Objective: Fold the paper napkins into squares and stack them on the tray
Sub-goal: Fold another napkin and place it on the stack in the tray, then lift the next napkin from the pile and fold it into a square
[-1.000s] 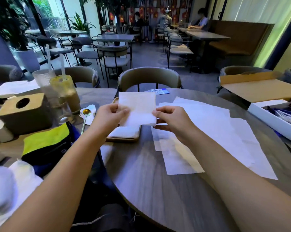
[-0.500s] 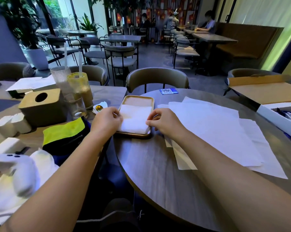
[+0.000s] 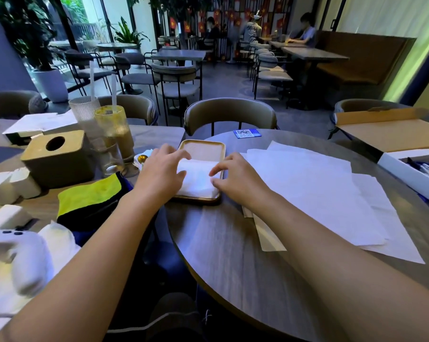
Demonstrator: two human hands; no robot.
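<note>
Two hands flank the folded napkin stack point(image 3: 198, 180), which lies in the near half of the wooden tray point(image 3: 203, 149) on the round desk point(image 3: 233, 243). Left hand point(image 3: 160, 172) released, fingers spread, fingertips resting on the stack's left edge. Right hand point(image 3: 235, 177) also loose, fingers curled, tips touching the stack's right edge; neither grip clenched on anything. Far half of tray bare. Unfolded napkin sheets point(image 3: 307, 188) overlap flat on the desk just right of the tray. Tissue box point(image 3: 57, 157) and two glasses point(image 3: 112, 129) to the left.
</note>
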